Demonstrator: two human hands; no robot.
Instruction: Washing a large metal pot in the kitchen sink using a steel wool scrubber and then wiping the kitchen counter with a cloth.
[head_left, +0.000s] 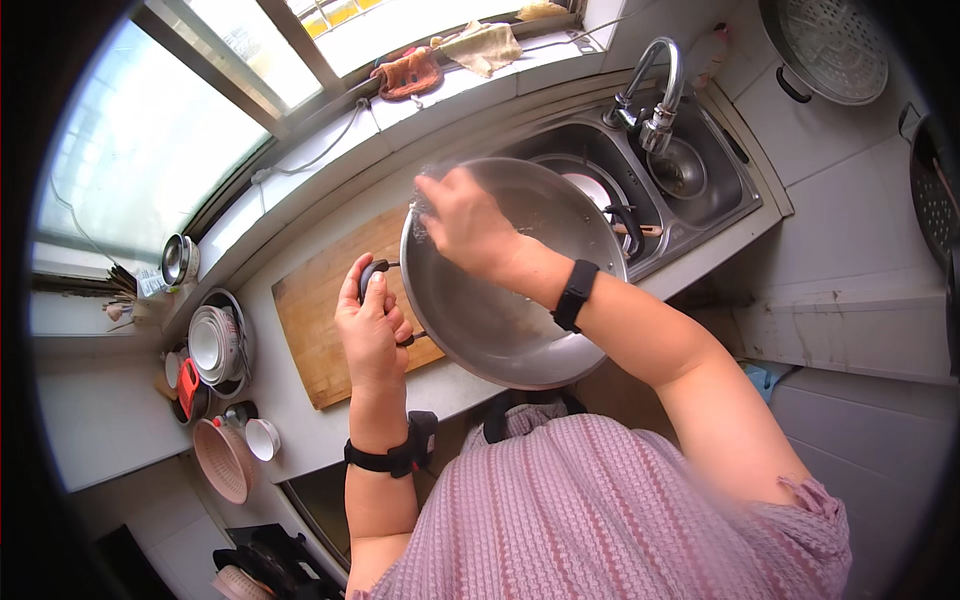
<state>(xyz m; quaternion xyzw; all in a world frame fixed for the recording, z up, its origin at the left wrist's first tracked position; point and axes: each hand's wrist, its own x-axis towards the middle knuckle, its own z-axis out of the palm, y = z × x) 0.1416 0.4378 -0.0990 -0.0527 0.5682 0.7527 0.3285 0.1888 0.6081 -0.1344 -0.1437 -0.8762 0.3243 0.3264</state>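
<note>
A large stainless steel pan (480, 330) is tilted in front of me, over the counter and the near side of the sink. Its black loop handle (373, 277) is gripped by my left hand (375, 322), at the pan's left side. My right hand (465, 221) reaches across the pan to its upper left rim, holding a steel wool scrubber (421, 206), partly hidden by the fingers and blurred. Small light bits and wetness show inside the pan. Behind it, partly covered, lies a wooden cutting board (322, 307).
The double sink (720, 180) with a chrome faucet (660, 112) stands at upper right, dishes in its left basin. Stacked bowls (214, 345) and a pink basket (223, 461) are at left. Cloths (480, 49) lie on the windowsill. A steamer pan (832, 52) hangs at upper right.
</note>
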